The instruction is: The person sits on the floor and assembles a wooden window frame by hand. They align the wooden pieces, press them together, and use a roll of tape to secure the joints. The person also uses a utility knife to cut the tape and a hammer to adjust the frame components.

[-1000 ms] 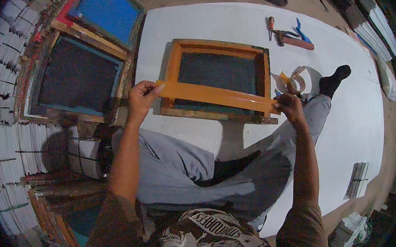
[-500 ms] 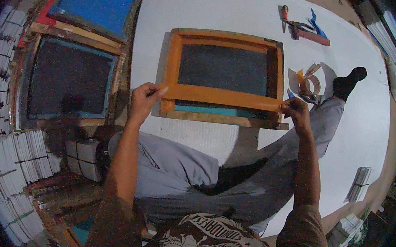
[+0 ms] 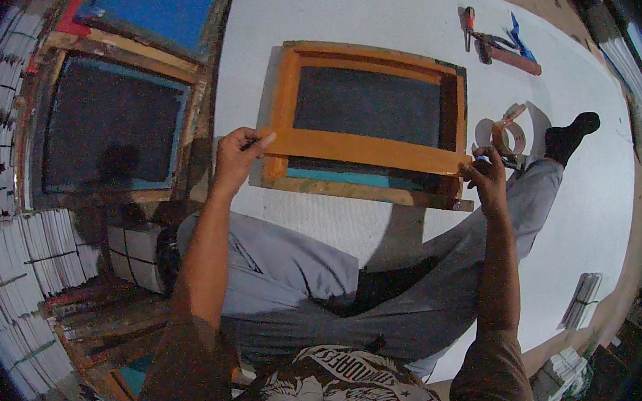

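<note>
Clock directions are read from the middle of the wooden frame [image 3: 285,97], which lies on the white sheet [image 3: 568,232] and surrounds a dark mesh [image 3: 373,96].

The left hand [image 3: 241,159] is at 9 o'clock. Its grip is closed, thumb against fingers, on the left end of a brown tape strip [image 3: 362,149]. The right hand [image 3: 488,177] is at 4 o'clock, fingertips at the strip's opposite end. This grip is partly spread; whether it pinches the strip cannot be told.

The tape strip runs across the lower part of the frame, from 9 to 4 o'clock, nearly straight and sloping down toward the right hand. Contact between strip and frame cannot be confirmed. A teal band [image 3: 357,179] shows below the strip.

A tape roll [image 3: 510,139] stands at 3 o'clock, just beyond the right hand. Farther out in that direction is a foot in a black sock [image 3: 571,136]. At 2 o'clock lie a screwdriver [image 3: 468,19] and pliers [image 3: 492,39]. A second framed screen [image 3: 112,127] is at 9 o'clock.
</note>
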A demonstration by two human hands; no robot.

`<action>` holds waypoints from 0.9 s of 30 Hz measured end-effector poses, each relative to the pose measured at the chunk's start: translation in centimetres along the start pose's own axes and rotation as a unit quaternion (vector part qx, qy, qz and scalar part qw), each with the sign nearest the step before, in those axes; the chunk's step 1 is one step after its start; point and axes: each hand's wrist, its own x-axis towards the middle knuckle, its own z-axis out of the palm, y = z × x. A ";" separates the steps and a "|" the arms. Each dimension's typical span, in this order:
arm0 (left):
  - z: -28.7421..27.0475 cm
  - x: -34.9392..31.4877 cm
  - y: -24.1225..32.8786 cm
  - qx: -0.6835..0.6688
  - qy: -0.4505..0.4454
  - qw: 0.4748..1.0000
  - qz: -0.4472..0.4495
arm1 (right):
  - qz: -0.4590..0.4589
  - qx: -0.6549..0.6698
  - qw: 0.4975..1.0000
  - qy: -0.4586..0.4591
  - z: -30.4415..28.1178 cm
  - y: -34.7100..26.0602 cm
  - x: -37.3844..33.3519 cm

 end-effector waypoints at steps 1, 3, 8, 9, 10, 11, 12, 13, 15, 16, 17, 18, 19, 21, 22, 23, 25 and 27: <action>0.0 -0.1 0.2 0.009 -0.003 1.000 0.008 | -0.030 0.001 1.000 0.004 -0.2 0.7 0.2; 0.2 -0.3 0.7 0.026 -0.012 0.999 0.025 | -0.090 0.003 0.996 0.014 -0.4 1.8 0.4; 0.4 -0.7 1.3 0.038 -0.020 0.999 0.015 | -0.061 0.025 0.998 0.019 -0.3 1.4 -0.1; 0.5 -0.7 1.2 0.030 -0.021 0.999 0.017 | -0.061 0.043 0.997 0.016 -0.3 1.5 -0.1; 0.5 -0.6 1.0 0.030 -0.020 0.999 0.018 | -0.056 0.026 0.998 0.017 -0.3 1.5 -0.1; 0.5 -0.5 0.7 0.031 -0.020 0.999 0.019 | -0.050 0.008 0.999 0.019 -0.4 1.6 -0.1; 0.5 -0.5 0.6 0.031 -0.020 0.999 0.020 | -0.044 -0.009 0.999 0.020 -0.4 1.7 -0.1; 0.4 -0.4 0.5 0.040 -0.020 0.999 0.018 | -0.045 -0.019 0.999 0.017 -0.3 1.8 -0.1; 0.6 -0.3 0.6 0.057 -0.025 0.998 0.012 | -0.045 -0.040 0.998 0.015 -0.4 2.1 -0.2; 0.6 -0.2 0.4 0.067 -0.021 0.997 0.018 | -0.047 -0.040 0.998 0.013 -0.5 2.1 -0.2; 0.6 -0.1 0.2 0.076 -0.017 0.997 0.023 | -0.048 -0.039 0.998 0.011 -0.4 2.0 -0.3; 0.6 0.0 0.0 0.086 -0.013 0.996 0.028 | -0.050 -0.038 0.998 0.009 -0.3 2.0 -0.3; 0.6 0.1 -0.2 0.081 -0.012 0.996 0.037 | -0.056 -0.030 0.998 0.001 -0.2 1.8 -0.3; 0.3 0.3 -0.3 0.074 -0.008 0.996 0.057 | -0.070 -0.013 0.997 -0.015 0.1 1.4 -0.3; 0.2 0.4 -0.4 0.086 -0.005 0.993 0.081 | -0.072 -0.009 0.997 -0.020 0.1 1.6 -0.3; 0.1 0.5 -0.1 0.097 -0.004 0.990 0.105 | -0.074 -0.005 0.997 -0.025 0.0 2.0 -0.2; -0.2 0.7 0.1 0.125 -0.021 0.984 0.124 | -0.066 -0.013 0.997 -0.036 -0.3 2.7 0.0; -0.6 0.8 0.3 0.156 -0.060 0.979 0.112 | -0.045 -0.038 0.997 -0.049 -0.8 3.0 -0.1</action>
